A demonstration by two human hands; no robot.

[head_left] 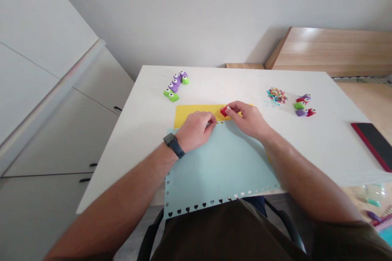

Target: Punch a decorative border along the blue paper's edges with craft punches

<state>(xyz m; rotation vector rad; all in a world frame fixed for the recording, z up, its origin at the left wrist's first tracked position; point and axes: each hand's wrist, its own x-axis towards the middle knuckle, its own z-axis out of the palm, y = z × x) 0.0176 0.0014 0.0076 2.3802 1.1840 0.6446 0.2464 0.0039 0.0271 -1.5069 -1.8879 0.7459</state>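
A light blue sheet of paper [214, 167] lies in front of me, its near edge hanging past the table edge. Heart-shaped holes and other small cut-outs line its near and left borders, and a few holes show at its far edge. My left hand [199, 127], a dark watch on the wrist, is closed with fingertips pinched at that far edge. Between the thumb and fingers of my right hand [245, 116] is a small red craft punch [225, 111], just beyond the paper's far edge. Under the blue sheet, a yellow sheet [186, 113] sticks out at the back.
Several purple and green craft punches [173, 87] stand at the back left of the white table [147, 102]. To the right are a heap of colourful paper cut-outs [277, 95], more punches [302, 106] and a dark red-edged flat object [373, 142]. White cabinets [73, 130] flank the left.
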